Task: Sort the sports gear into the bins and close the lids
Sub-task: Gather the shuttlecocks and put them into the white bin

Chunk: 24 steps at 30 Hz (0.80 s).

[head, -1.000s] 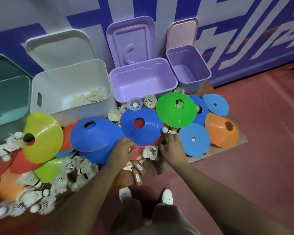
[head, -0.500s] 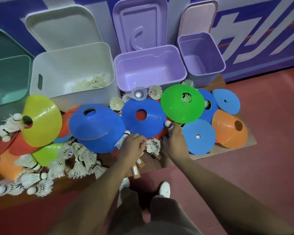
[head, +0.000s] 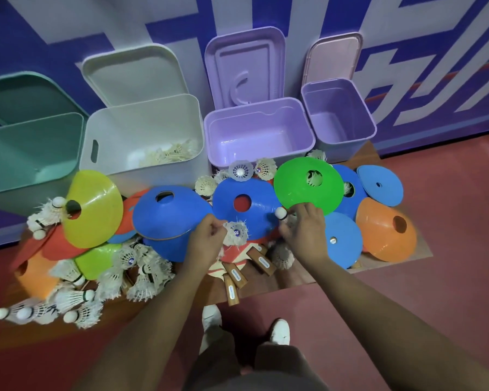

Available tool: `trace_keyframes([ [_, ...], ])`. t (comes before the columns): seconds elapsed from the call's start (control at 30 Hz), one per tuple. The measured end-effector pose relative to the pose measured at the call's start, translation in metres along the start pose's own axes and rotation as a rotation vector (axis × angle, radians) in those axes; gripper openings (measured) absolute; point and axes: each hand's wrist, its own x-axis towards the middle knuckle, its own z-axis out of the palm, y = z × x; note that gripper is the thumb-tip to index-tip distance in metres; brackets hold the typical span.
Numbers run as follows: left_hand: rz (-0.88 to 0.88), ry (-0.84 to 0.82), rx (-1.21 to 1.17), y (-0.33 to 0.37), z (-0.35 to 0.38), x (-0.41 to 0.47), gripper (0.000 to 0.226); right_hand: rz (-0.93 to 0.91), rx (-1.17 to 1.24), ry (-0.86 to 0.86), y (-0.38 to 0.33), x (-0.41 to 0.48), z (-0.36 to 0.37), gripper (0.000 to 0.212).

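The left hand (head: 206, 238) is pinching a white shuttlecock (head: 235, 233) by its feathered skirt, holding it over the near edge of a blue cone (head: 244, 211) in the middle of the pile. Just to the right, the right hand (head: 305, 231) is closing around another shuttlecock; only its white cork tip (head: 280, 213) is showing clearly, and the feathers seem to be tucked under the fingers, though the view there is poor. Its knuckles are touching the near rim of a green cone (head: 297, 190).

Four bins are standing open along the far wall, their lids leaning back against it: a teal bin (head: 29, 153) at far left, a white bin (head: 116, 153) with shuttlecocks lying in its bottom, a wide purple bin (head: 259, 153), and a small purple bin (head: 336, 136) at right.

More cones are lying across the mat, a yellow cone (head: 96, 210) tilting at left and an orange cone (head: 384, 235) at right. A heap of loose shuttlecocks (head: 141, 272) is spreading at near left. Wooden paddle handles (head: 235, 277) are poking out near the person's white shoes (head: 280, 331).
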Motion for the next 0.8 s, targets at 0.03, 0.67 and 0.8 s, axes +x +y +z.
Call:
trace_keyframes([
  [0.03, -0.006, 0.008, -0.006, 0.003, -0.001, 0.000, 0.012, 0.001, 0.125, -0.011, -0.011, -0.002, -0.009, 0.020],
  [0.67, 0.269, 0.126, -0.218, 0.018, -0.127, 0.036, 0.018, -0.379, 0.235, -0.435, -0.205, 0.043, -0.005, 0.038],
  [0.8, 0.233, 0.059, -0.363, 0.033, -0.170, 0.068, 0.009, -0.137, 0.505, -0.484, -0.256, 0.072, 0.010, 0.016],
])
